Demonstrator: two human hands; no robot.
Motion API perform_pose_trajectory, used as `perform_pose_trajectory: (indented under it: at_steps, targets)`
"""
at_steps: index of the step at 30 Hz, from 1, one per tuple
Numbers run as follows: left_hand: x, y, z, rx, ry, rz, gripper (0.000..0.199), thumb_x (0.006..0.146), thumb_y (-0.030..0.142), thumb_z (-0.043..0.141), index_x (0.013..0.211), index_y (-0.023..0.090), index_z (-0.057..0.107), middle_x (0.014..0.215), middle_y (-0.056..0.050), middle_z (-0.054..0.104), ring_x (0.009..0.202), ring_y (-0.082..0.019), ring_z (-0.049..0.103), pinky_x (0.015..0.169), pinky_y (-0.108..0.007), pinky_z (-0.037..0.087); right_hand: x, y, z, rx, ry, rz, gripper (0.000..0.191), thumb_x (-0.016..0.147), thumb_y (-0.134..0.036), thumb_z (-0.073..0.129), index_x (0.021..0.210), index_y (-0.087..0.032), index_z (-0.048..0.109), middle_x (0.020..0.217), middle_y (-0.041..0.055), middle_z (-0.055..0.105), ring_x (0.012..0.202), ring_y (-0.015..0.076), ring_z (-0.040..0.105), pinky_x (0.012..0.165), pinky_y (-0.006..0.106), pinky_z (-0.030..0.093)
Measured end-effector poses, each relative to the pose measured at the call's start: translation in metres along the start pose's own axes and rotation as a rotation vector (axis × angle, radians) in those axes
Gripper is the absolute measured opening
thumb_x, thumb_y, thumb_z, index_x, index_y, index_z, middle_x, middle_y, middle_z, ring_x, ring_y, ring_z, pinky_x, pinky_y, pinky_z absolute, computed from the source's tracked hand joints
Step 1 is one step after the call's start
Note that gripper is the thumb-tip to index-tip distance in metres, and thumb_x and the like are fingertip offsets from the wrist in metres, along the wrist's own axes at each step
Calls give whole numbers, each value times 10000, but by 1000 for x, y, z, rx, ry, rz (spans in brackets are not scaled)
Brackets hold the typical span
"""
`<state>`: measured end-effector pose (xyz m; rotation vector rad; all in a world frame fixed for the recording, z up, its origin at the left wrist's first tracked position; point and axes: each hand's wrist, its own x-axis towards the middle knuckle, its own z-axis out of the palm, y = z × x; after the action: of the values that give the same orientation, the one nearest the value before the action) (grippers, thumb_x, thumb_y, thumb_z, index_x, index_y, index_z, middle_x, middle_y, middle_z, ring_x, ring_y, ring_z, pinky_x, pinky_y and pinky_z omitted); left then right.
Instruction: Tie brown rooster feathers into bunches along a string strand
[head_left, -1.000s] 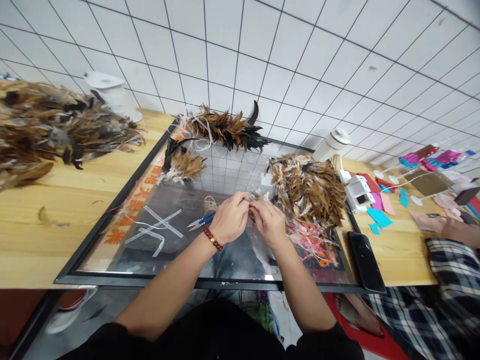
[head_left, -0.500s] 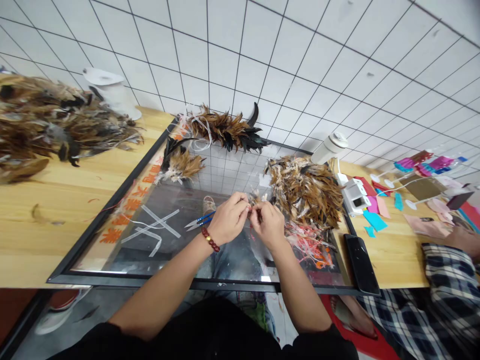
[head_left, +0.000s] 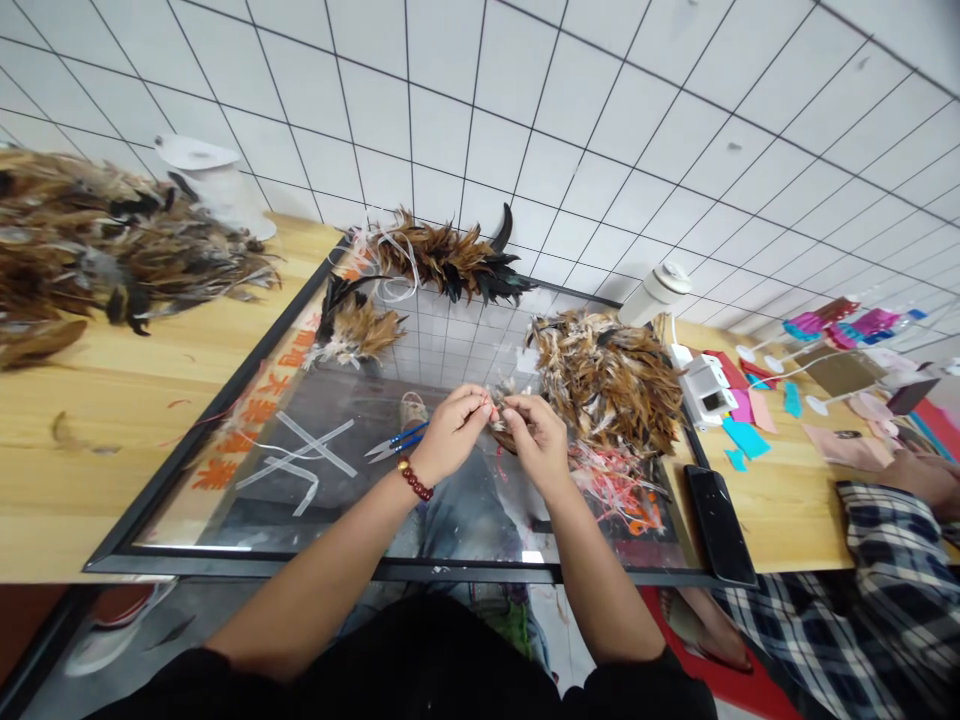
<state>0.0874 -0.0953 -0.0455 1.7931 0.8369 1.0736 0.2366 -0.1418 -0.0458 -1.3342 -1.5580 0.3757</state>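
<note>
My left hand [head_left: 452, 428], with a beaded bracelet at its wrist, pinches a thin red string [head_left: 493, 408] above the glass. Close beside it, my right hand [head_left: 538, 440] has its thumb and fingers closed on what looks like a small brown feather [head_left: 504, 436]; the fingers partly hide it. Blue-handled scissors [head_left: 405, 440] lie left of my left hand. Just beyond my right hand is a large pile of brown feathers [head_left: 611, 385], with a tangle of red and white strings [head_left: 615, 485] in front of it.
The black-framed glass panel [head_left: 225, 562] lies on a wooden table [head_left: 45, 480]. A feather garland [head_left: 450, 255], a small feather bunch [head_left: 364, 330] and clear strips [head_left: 315, 445] rest on it. Rightward are a phone [head_left: 720, 525], a white bottle [head_left: 656, 292], a power strip [head_left: 705, 390] and a person's plaid sleeve [head_left: 892, 540].
My fingertips have drawn slightly apart, so the red string and feather between them show more. My right hand has turned a little and its fingers have straightened. The view has shifted slightly.
</note>
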Motion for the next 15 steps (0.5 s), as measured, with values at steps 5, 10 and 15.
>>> perform_pose_trajectory:
  at_steps: [5, 10, 15]
  targets:
    - [-1, -8, 7, -177, -3, -92, 214, 842, 312, 540, 764, 147, 652, 907, -59, 561, 747, -126, 536, 691, -269, 478, -1, 6, 3, 202, -45, 197, 196, 845, -359, 586, 889, -212, 708, 803, 25, 679, 639, 126, 608, 635, 264, 499]
    - [-2, -11, 9, -336, 9, -187, 217, 760, 343, 648, 686, 140, 662, 859, -52, 556, 762, -132, 544, 680, -261, 483, -2, 9, 7, 403, -36, 369, 222, 795, -406, 640, 812, -186, 659, 634, -13, 614, 553, 97, 544, 546, 219, 455]
    - [-1, -10, 8, -423, 12, -240, 236, 785, 361, 618, 690, 144, 619, 788, -38, 578, 666, -119, 534, 657, -274, 479, 0, 4, 8, 692, -139, 540, 250, 728, -403, 708, 846, -196, 631, 699, -14, 639, 572, 87, 567, 553, 212, 482]
